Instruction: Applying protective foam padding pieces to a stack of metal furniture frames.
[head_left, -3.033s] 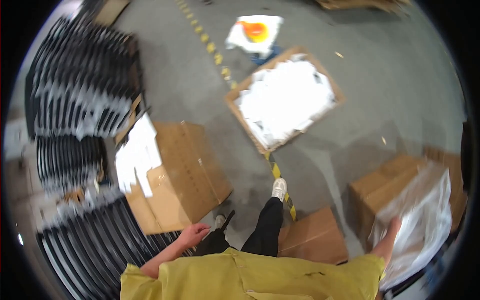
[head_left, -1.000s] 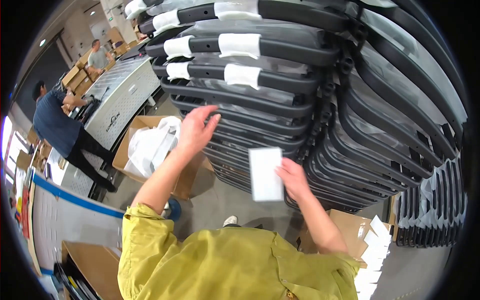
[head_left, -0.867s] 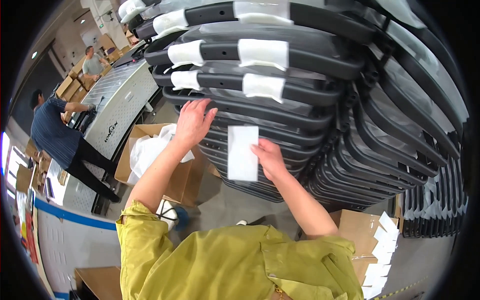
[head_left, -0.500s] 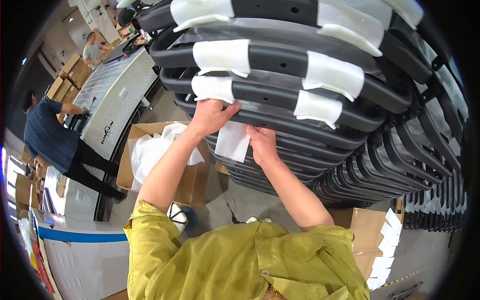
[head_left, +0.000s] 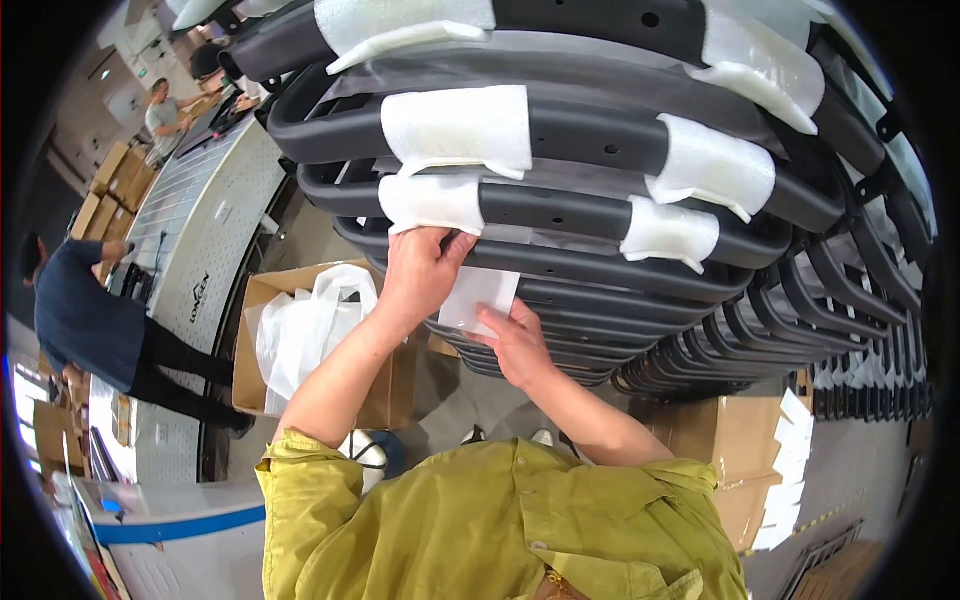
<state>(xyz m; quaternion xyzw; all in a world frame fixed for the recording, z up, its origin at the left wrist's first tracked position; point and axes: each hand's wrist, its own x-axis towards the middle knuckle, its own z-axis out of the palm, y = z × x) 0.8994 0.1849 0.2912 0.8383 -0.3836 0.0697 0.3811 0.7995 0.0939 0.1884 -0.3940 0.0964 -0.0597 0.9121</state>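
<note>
In front of me rises a stack of black bent tube frames point(head_left: 560, 262), several of them with white foam wraps folded over the bars. My left hand point(head_left: 421, 275) is closed at the lower edge of one foam wrap point(head_left: 430, 203), its fingertips partly hidden there under the bar. Just to the right, my right hand point(head_left: 514, 343) pinches a small translucent white sheet point(head_left: 482, 297) by its lower edge, thumb on top. The sheet hangs below the wrapped bar, its left edge close to my left hand.
An open cardboard box point(head_left: 372, 405) with a white plastic bag point(head_left: 318, 325) stands at the left. More cardboard boxes point(head_left: 735, 440) with white sheets are at the lower right. Two people work along a long conveyor table point(head_left: 215, 215) at far left.
My right hand has moved down with the sheet and turned it more face-on. My left hand stays at the same foam wrap. The view has shifted slightly closer to the frames.
</note>
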